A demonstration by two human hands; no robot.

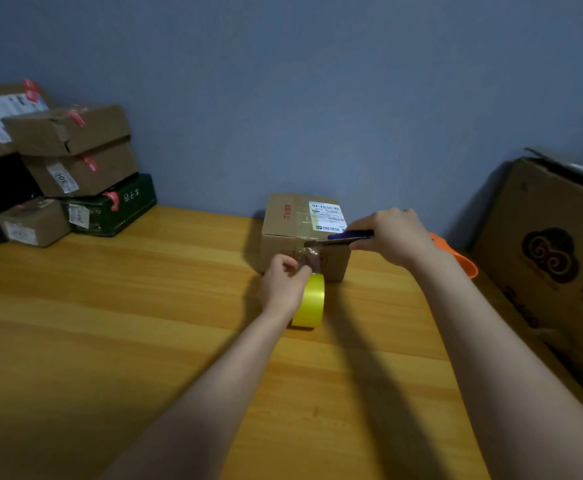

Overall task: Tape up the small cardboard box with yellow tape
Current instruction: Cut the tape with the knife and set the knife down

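Observation:
A small cardboard box (283,233) with a white shipping label stands near the wall on the wooden table (144,323). A strip of tape runs over its top and down its front face. My left hand (281,289) grips the yellow tape roll (311,301) just in front of the box, with the tape pulled taut up to the box's front. My right hand (392,235) holds a blue-handled cutter (340,238) level, its blade tip touching the stretched tape at the box's upper front edge.
A stack of taped parcels (71,150) and a green box (117,206) sit at the far left. A large open carton (553,244) leans at the right, with an orange object (456,258) beside it. The blue wall is right behind the box.

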